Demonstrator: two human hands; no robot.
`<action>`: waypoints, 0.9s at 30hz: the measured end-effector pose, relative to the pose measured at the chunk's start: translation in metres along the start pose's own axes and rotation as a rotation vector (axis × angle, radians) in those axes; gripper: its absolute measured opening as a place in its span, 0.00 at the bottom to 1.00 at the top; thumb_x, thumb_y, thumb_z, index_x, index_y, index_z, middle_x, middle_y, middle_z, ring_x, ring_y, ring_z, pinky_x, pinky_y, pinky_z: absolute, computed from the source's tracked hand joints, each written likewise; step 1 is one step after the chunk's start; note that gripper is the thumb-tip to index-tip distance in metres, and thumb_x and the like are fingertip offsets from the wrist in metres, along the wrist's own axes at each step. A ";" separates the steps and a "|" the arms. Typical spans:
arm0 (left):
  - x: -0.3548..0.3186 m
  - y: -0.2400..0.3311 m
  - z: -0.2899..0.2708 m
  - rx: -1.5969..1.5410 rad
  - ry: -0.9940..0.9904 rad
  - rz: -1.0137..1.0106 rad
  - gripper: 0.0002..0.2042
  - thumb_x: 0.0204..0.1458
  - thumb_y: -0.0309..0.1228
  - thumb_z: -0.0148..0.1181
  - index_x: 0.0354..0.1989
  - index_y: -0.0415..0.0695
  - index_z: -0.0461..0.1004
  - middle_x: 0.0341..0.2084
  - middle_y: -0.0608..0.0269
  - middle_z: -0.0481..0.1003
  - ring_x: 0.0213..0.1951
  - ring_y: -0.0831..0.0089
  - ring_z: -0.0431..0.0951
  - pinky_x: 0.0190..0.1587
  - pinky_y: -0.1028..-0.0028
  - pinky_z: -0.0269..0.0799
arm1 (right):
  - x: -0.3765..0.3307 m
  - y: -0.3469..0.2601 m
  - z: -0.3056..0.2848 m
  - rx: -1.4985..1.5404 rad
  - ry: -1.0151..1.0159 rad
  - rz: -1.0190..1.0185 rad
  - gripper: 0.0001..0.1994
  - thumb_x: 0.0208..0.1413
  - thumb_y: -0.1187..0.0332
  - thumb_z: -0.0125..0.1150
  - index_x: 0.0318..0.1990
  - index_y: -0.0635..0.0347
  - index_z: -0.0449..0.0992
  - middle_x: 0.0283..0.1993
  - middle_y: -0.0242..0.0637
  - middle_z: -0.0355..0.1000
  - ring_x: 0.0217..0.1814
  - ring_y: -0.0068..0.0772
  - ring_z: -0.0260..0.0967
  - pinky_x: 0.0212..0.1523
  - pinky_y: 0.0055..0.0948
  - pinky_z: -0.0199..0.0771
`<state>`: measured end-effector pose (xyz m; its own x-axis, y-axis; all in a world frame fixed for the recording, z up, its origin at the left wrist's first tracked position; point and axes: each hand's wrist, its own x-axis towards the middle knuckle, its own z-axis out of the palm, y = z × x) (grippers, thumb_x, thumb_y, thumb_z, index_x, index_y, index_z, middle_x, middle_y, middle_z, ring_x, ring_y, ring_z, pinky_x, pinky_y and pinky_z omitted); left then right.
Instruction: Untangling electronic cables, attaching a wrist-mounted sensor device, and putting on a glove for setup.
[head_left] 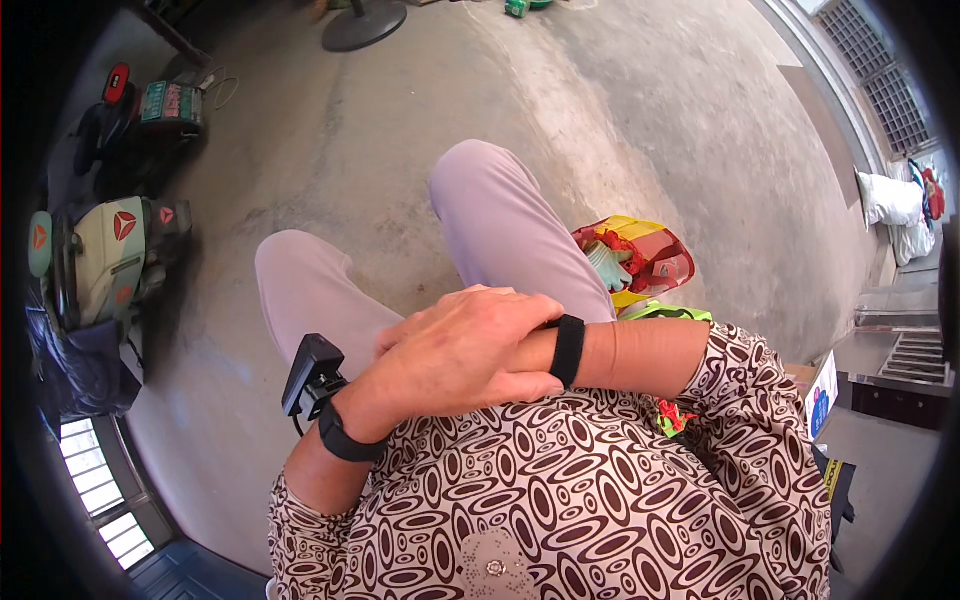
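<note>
My left hand lies across my lap, with its thumb and fingers wrapped round my right wrist. A black strap circles the right wrist just beside those fingertips. Most of my right hand is covered by the left one, so its fingers cannot be made out. On my left wrist sits another black band, with a small black box-shaped device fixed to it. Both forearms come out of patterned brown-and-white sleeves.
A red-and-yellow bag with crumpled things inside stands by my right knee. Electric scooters are parked at the left. Ahead on the concrete floor is a round dark base. White sacks lie at the far right.
</note>
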<state>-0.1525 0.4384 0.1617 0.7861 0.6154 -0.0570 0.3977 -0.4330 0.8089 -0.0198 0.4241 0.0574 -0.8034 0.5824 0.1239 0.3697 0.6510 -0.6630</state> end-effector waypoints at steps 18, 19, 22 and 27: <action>-0.005 -0.011 0.029 -0.024 0.242 0.073 0.30 0.32 0.32 0.76 0.47 0.39 0.69 0.33 0.49 0.75 0.40 0.51 0.75 0.44 0.61 0.70 | 0.066 -0.010 0.041 -0.148 -0.104 0.075 0.06 0.51 0.73 0.57 0.36 0.62 0.73 0.27 0.44 0.72 0.28 0.47 0.71 0.27 0.38 0.71; -0.005 -0.011 0.029 0.000 0.256 0.080 0.30 0.32 0.33 0.76 0.46 0.39 0.69 0.32 0.50 0.75 0.40 0.52 0.75 0.43 0.61 0.70 | 0.067 -0.013 0.038 -0.156 -0.109 0.079 0.06 0.50 0.74 0.57 0.36 0.62 0.73 0.27 0.44 0.72 0.28 0.47 0.71 0.27 0.38 0.71; -0.006 -0.008 0.028 0.043 0.266 0.095 0.29 0.34 0.35 0.75 0.45 0.39 0.69 0.31 0.51 0.75 0.39 0.53 0.75 0.42 0.61 0.69 | 0.075 -0.033 -0.005 0.093 -0.241 0.064 0.06 0.56 0.72 0.57 0.40 0.60 0.76 0.27 0.39 0.74 0.26 0.38 0.72 0.28 0.32 0.73; -0.005 0.004 0.016 0.180 0.157 0.007 0.26 0.38 0.39 0.73 0.43 0.38 0.70 0.31 0.52 0.75 0.38 0.54 0.75 0.44 0.61 0.68 | 0.081 -0.032 0.025 1.471 -0.227 0.505 0.11 0.59 0.62 0.61 0.42 0.59 0.76 0.30 0.28 0.75 0.27 0.22 0.71 0.30 0.24 0.75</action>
<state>-0.1468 0.4229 0.1562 0.7114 0.7009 0.0515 0.4812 -0.5392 0.6912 -0.1082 0.4380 0.0698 -0.8427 0.4145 -0.3435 -0.0413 -0.6860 -0.7264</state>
